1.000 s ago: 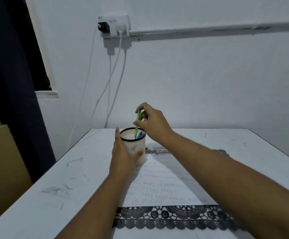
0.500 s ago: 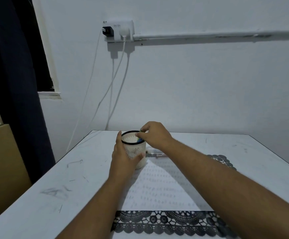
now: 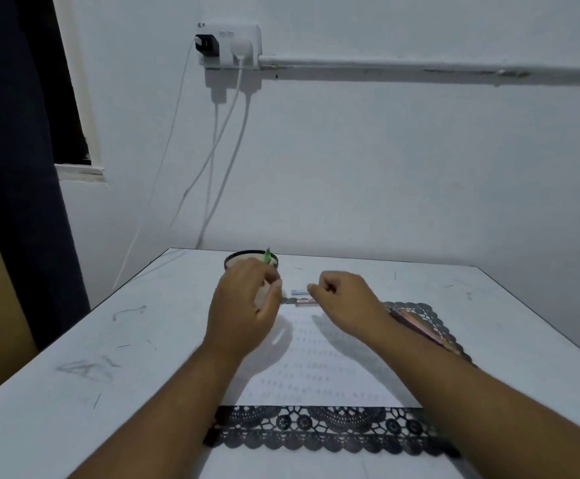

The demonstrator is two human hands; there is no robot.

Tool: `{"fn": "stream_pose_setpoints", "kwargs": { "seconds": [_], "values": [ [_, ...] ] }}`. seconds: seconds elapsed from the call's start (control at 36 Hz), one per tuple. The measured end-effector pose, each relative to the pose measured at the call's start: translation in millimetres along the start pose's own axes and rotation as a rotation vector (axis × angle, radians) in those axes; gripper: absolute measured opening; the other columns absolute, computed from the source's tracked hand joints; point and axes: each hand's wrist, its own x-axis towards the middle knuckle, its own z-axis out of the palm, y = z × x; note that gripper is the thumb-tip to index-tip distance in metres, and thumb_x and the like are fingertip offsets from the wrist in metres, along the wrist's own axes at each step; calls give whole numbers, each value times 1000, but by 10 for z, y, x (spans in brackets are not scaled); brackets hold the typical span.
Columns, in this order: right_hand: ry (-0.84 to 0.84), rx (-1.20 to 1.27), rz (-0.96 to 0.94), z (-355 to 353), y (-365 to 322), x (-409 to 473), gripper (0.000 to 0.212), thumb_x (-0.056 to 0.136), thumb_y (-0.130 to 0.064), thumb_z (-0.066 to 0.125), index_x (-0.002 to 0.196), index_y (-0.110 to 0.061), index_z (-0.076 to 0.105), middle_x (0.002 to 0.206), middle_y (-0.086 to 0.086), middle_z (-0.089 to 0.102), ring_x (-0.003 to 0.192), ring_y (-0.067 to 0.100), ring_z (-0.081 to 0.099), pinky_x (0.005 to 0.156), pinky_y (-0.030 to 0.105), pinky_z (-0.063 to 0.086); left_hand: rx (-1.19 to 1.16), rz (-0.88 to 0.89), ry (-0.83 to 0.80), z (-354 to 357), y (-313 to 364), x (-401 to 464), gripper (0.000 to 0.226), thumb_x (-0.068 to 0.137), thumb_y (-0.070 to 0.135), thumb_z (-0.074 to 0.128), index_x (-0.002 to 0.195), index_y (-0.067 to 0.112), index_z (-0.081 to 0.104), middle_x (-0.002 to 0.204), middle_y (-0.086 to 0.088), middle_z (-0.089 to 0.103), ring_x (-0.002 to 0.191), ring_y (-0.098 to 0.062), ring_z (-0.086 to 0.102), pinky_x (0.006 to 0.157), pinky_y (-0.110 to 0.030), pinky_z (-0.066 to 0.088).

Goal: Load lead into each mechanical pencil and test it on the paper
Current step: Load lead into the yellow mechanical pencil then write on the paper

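A: Item one, the holder?

B: White mesh pencil cup [image 3: 252, 262], dark rim, far centre of the white table [image 3: 74, 340]; one green mechanical pencil [image 3: 267, 256] stands in it, only its top showing above the rim.

A: Hands?

B: Left hand [image 3: 243, 312] in front of the cup, covering its lower wall; fingers curled toward it, though whether they grip it I cannot tell, the hand being blurred; right hand [image 3: 347, 300] just right of the cup, low over the table, fingers clenched and holding nothing visible.

A: Paper?

B: Sheet of paper [image 3: 316, 361] with faint rows of marks, lying on a black lace mat [image 3: 316, 430], between the forearms; small lead cases [image 3: 302, 297] at its far edge, just beside the right knuckles.

A: Remainder?

B: Wall socket [image 3: 230, 44] with white cables hanging; dark curtain [image 3: 15, 167] at left.
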Motion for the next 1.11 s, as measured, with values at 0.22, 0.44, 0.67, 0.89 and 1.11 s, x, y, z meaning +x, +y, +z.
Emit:
{"fn": "stream_pose_setpoints", "kwargs": {
  "seconds": [0.22, 0.44, 0.67, 0.89, 1.11],
  "values": [
    [-197, -362, 23, -39, 270, -456, 43, 100, -42, 56, 66, -21, 42, 66, -2, 50, 62, 18, 47, 58, 34, 35, 211, -102, -522, 383, 171, -199, 46, 104, 43, 43, 64, 21, 46, 60, 3, 48, 60, -15, 46, 54, -36, 35],
    [-226, -493, -31, 46, 283, -582, 40, 105, -43, 47, 72, -19, 47, 72, 1, 57, 68, 20, 52, 54, 32, 26, 382, -219, -715, 463, 209, -350, 41, 100, 42, 47, 66, 19, 46, 67, 1, 55, 68, -21, 54, 56, -32, 36],
    [-142, -277, 71, -121, 333, -621, 32, 101, -42, 58, 75, -22, 54, 73, -6, 61, 69, 17, 57, 57, 30, 37, 370, -231, -748, 450, 221, -374, 37, 100, 42, 48, 68, 22, 47, 66, 4, 56, 64, -14, 53, 57, -31, 41],
    [6, -283, 402, -927, 876, -422, 32, 85, -53, 76, 104, -31, 61, 113, -4, 61, 107, 21, 58, 92, 41, 52, 288, -267, -771, 416, 202, -373, 37, 100, 38, 52, 67, 22, 45, 64, 5, 55, 62, -9, 49, 54, -29, 32],
    [-187, -233, 532, -1019, 1015, -467, 43, 79, -39, 89, 109, -21, 63, 111, 0, 59, 102, 21, 57, 76, 33, 43, 222, -305, -777, 397, 224, -365, 36, 99, 38, 55, 69, 21, 47, 65, 4, 56, 63, -12, 51, 56, -30, 34]
  ]
}}
